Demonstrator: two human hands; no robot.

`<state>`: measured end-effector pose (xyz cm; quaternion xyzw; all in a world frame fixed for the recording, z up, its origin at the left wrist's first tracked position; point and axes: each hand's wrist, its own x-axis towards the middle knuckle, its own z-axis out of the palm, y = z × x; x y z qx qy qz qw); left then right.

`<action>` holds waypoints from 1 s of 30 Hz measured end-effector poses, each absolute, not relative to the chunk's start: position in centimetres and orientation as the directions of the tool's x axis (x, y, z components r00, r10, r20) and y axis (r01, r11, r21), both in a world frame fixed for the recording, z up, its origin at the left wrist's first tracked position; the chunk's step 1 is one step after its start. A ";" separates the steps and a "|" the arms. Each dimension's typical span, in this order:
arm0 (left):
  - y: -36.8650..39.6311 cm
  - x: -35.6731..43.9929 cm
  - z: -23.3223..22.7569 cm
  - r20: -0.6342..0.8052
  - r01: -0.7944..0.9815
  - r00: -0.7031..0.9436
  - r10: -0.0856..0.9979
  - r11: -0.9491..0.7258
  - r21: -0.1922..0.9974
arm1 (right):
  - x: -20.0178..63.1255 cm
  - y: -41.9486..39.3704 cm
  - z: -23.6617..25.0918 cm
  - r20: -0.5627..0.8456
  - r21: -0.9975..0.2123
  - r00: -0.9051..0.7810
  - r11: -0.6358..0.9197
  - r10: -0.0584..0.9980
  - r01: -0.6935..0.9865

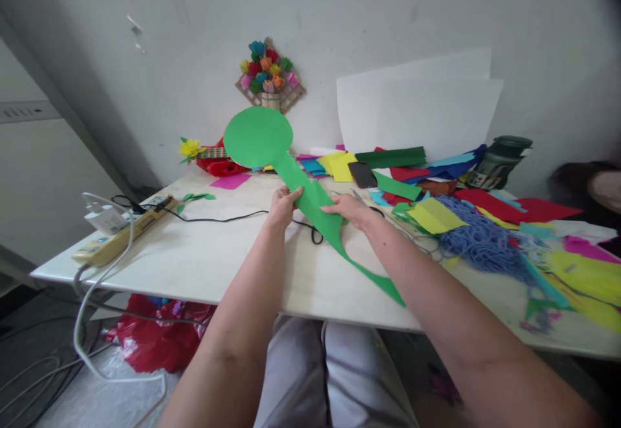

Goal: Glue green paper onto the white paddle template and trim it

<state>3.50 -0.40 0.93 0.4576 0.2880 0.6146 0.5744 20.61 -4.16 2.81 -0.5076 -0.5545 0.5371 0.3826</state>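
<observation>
Above the middle of the table, both my hands hold a sheet of green paper (317,205). It has a large round end at the upper left, a narrower strip in the middle and a thin tapering tail at the lower right. My left hand (284,205) pinches the strip's left edge, thumb on top. On the right edge, my right hand (350,209) grips with its thumb over the paper and the other fingers partly hidden. Part of a pair of scissors (378,211) shows just past my right hand. Small green paper leaves (196,198) lie at the left.
A power strip (123,229) with a white charger stands on the left; a black cord (223,219) crosses the table. Coloured paper, a phone (362,174), blue yarn (478,234) and a dark bottle (502,161) crowd the right. Paper flowers (266,69) hang on the wall.
</observation>
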 end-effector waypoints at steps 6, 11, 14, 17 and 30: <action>-0.7 3.7 1.3 0.268 -0.428 0.123 0.956 -0.192 0.883 | 20.0 -3.5 3.4 -0.141 -0.990 -0.214 -0.139 0.967 0.023; -0.9 3.5 1.3 0.264 -0.408 0.214 0.940 -0.159 0.899 | 19.3 -3.9 3.4 -0.158 -0.985 -0.197 -0.140 0.968 0.101; -0.7 3.2 1.1 0.265 -0.399 0.247 0.932 -0.152 0.904 | 19.3 -4.1 3.1 -0.157 -0.984 -0.213 -0.134 0.965 0.115; -0.5 3.0 0.8 0.267 -0.392 0.271 0.925 -0.147 0.908 | 19.4 -4.3 2.5 -0.137 -0.988 -0.224 -0.117 0.965 0.098; -1.2 3.2 1.2 0.249 -0.383 0.291 0.924 -0.126 0.915 | 19.4 -4.8 1.9 -0.057 -0.997 -0.152 -0.048 0.987 0.068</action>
